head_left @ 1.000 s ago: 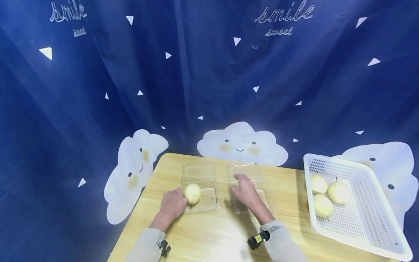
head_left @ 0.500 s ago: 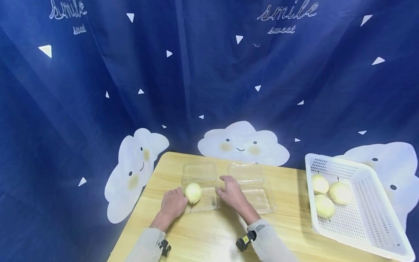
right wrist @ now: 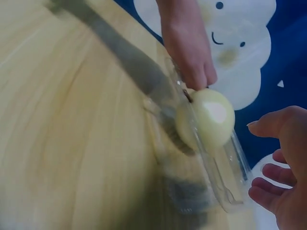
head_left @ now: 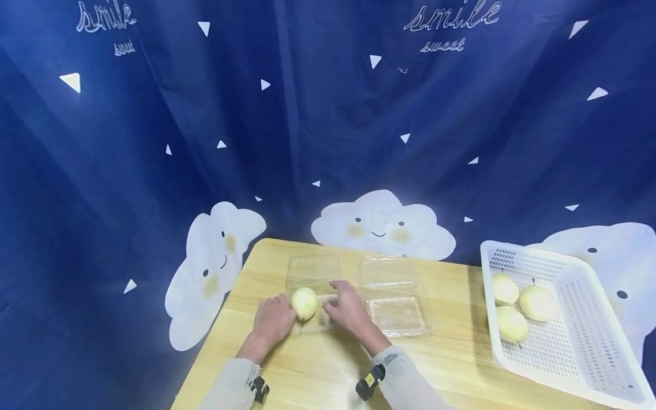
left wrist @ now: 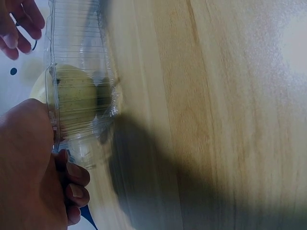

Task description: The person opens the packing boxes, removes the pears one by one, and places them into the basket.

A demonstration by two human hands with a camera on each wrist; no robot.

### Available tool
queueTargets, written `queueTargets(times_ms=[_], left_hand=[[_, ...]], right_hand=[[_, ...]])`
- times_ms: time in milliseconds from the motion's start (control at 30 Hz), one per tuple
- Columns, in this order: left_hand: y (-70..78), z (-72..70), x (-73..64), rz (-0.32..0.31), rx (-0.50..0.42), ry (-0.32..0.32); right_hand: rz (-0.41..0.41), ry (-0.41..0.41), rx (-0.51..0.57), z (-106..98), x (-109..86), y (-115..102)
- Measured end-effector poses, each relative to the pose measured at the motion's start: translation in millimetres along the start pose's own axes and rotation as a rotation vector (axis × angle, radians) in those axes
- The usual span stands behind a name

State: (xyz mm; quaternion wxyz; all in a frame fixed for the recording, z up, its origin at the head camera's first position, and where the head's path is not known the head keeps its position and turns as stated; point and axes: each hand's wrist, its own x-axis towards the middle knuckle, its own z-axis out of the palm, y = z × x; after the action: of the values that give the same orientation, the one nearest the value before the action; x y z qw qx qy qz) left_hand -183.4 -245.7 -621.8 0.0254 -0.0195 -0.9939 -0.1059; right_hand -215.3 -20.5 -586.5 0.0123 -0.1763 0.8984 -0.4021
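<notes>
A pale yellow pear (head_left: pixel 304 303) sits in the left part of a clear plastic clamshell box (left wrist: pixel 79 36), whose lid (head_left: pixel 314 269) lies folded back. My left hand (head_left: pixel 274 319) grips the box's left side wall beside the pear, thumb at the rim and the other fingers curled below. Over the right part of the same box, my right hand (head_left: pixel 351 310) is held with its fingers loosely spread and nothing in them. In the right wrist view a gap shows between the right fingers (right wrist: pixel 271 127) and the pear.
A second clear clamshell box (head_left: pixel 397 316) lies spread out to the right. Further right stands a white perforated basket (head_left: pixel 579 341) with several pears (head_left: pixel 537 303) at its left side. Wooden table (head_left: pixel 318 376) lies in front, and a blue curtain (head_left: pixel 338 125) hangs behind.
My right hand has moved left, from over the second box to the box with the pear. The left hand and the pear have stayed where they were.
</notes>
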Motion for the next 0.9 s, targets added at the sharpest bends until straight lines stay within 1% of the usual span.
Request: queueTargets(times_ms=[233, 300, 433, 667, 767, 900], left_hand=[[-1.7, 1.3, -1.5, 0.006, 0.006, 0.015], [-2.4, 1.4, -1.4, 0.011, 0.011, 0.031], [-1.9, 1.5, -1.3, 0.01, -0.007, 0.041], [-1.8, 2.1, -1.3, 0.006, -0.029, 0.044], [-2.6, 2.5, -1.1, 0.019, -0.016, 0.055], [-2.4, 2.6, -0.5, 0.02, -0.015, 0.056]], right_hand=[[0.009, 0.003, 0.053, 21, 1.9, -8], [0.017, -0.002, 0.08, 25, 2.1, -12], [0.054, -0.01, 0.146, 32, 1.2, -15], [0.12, -0.007, 0.144, 46, 5.0, -15], [0.157, -0.012, 0.183, 48, 7.1, -16], [0.177, -0.027, 0.235, 51, 10.2, -18]])
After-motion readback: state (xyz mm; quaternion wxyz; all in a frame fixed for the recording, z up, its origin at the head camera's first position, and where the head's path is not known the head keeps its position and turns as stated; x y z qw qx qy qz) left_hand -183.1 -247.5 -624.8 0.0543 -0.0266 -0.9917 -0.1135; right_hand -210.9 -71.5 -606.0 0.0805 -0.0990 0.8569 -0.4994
